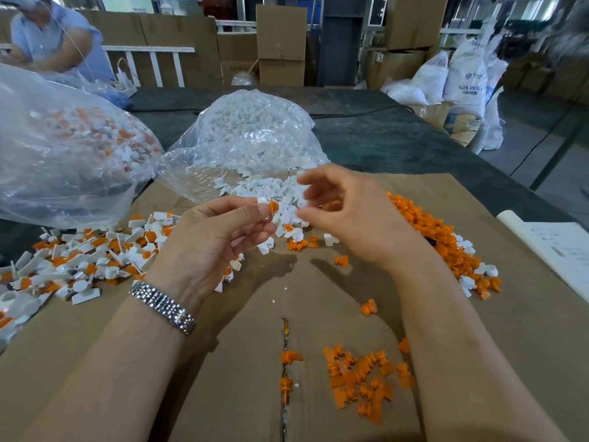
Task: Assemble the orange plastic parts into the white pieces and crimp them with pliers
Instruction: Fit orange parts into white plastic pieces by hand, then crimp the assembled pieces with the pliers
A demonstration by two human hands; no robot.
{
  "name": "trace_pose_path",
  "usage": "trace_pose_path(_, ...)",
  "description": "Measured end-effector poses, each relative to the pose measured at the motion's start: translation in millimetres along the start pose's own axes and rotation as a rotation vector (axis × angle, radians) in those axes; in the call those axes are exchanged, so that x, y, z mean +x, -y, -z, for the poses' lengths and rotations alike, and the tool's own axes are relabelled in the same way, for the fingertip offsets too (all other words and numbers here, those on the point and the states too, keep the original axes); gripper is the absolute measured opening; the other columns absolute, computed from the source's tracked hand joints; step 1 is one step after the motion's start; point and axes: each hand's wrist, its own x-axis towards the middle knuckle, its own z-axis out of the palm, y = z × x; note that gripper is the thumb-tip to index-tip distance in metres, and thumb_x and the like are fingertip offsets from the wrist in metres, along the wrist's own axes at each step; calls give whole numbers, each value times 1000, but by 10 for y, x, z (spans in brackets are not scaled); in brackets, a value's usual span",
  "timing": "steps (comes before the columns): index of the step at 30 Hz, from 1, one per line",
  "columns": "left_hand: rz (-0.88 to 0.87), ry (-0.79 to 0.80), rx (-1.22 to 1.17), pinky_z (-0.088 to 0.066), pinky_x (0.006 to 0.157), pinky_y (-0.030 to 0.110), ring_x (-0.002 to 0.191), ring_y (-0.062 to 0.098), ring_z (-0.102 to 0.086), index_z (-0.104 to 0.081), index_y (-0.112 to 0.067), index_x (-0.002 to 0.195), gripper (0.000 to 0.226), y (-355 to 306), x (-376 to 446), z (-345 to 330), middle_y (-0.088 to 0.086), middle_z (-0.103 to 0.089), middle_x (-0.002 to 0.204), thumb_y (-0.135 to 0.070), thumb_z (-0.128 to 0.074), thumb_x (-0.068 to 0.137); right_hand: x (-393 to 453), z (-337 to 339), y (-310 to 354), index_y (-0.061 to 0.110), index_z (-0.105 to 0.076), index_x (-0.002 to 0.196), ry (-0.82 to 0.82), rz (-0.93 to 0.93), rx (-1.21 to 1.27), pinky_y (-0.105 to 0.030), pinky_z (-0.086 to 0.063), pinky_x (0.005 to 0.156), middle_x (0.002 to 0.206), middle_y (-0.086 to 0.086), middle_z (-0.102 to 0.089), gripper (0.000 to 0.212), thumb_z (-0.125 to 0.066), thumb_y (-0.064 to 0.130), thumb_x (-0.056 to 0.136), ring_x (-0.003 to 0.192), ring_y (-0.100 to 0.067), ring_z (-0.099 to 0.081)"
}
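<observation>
Sitting far left, a clear bag [63, 145] bulging with joined white-and-orange pieces, too many to count; spilling below it across the brown cardboard [318, 275], a heap of finished assemblies [79, 260], dozens at least. Hovering just right of that heap, the left hand [210, 240] with a metal watch band [162, 306] at the wrist, pinching one white piece with an orange part [273, 207] seated in it between thumb and forefinger. Lying behind the fingertips, a second clear bag [251, 135] pouring out loose white pieces [274, 193], uncountable. Floating just right of the pinched piece, the right hand [347, 215], fingers loosely curled; whether holding anything, impossible to tell. Stretching along the right, a long drift of orange parts [446, 240], and nearer, a small cluster of roughly a dozen more [360, 381]. Judging by look: feather-light, stiff, smooth moulded plastic, likely slippery and prone to flicking away, so best pinched across the flat white tab, leaving the orange insert clear. No pliers showing anywhere.
</observation>
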Motion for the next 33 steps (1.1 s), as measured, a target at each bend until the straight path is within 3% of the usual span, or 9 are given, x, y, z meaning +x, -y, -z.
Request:
trace_pose_path(2,-1,-11,-10,-58,62,21,73,22,-75,-77,-8,80,14,-6,-1,6,11,-77,83,-9,-82,66,26,79,-129,21,-60,124,-77,-194,-348,-37,-52,94,117,1,-63,33,-68,31,94,110,-15,-60)
trace_pose_path(5,-4,-27,-13,-59,63,22,73,22,-75,-76,-8,84,18,1,2,13,13,-76,83,-8,-82,67,29,80,-247,12,-56,122,43,-547,-726,-55,-40,105,132,-12,-52,46,-66,46,93,126,-34,-47)
trace_pose_path(10,-17,-26,28,-59,63,22,73,21,-74,-76,-9,84,17,13,-2,16,13,-75,84,-11,-83,68,39,2,-324,13,-55,125,56,-560,-835,-59,-32,106,134,-13,-48,35,-64,33,97,131,-34,-40)
trace_pose_path(13,-21,-26,20,-59,62,22,73,21,-74,-78,-13,78,14,12,4,30,13,-75,84,-13,-84,64,46,-8,-324,15,-54,102,35,-533,-853,-58,-34,105,122,-12,-54,21,-65,31,96,123,-33,-46)
trace_pose_path(16,-19,-49,-5,-59,59,21,73,22,-74,-77,-11,80,18,17,24,49,14,-76,85,-13,-84,63,51,21,-335,13,-53,91,13,-507,-761,-51,-45,97,106,-11,-60,30,-69,39,91,108,-32,-56)
trace_pose_path(20,-32,-87,-59,-57,59,19,72,18,-74,-75,-8,87,25,17,47,61,10,-76,85,-13,-84,64,42,126,-251,6,-59,82,-29,-421,-415,-28,-35,50,67,-4,-51,22,-61,25,93,58,-17,-49)
trace_pose_path(25,-81,-93,-97,-56,62,19,73,17,-73,-73,-9,89,25,18,44,80,8,-75,84,-15,-84,66,-13,91,73,-2,-63,104,275,-437,404,-45,-62,80,81,-15,-63,21,-63,18,97,73,-26,-66)
trace_pose_path(28,-100,-103,-99,-56,61,18,72,15,-72,-72,-8,90,26,18,44,75,6,-75,81,-15,-83,67,-90,-49,188,-4,-63,112,445,-375,364,-44,-60,84,86,-13,-70,27,-56,21,102,77,-24,-71)
trace_pose_path(33,-106,-109,-42,-49,52,17,69,13,-70,-72,-9,92,26,16,44,65,4,-74,82,-17,-83,70,-113,-156,276,5,-63,106,424,-347,248,-48,-58,88,79,-7,-70,27,-52,29,105,73,-17,-71)
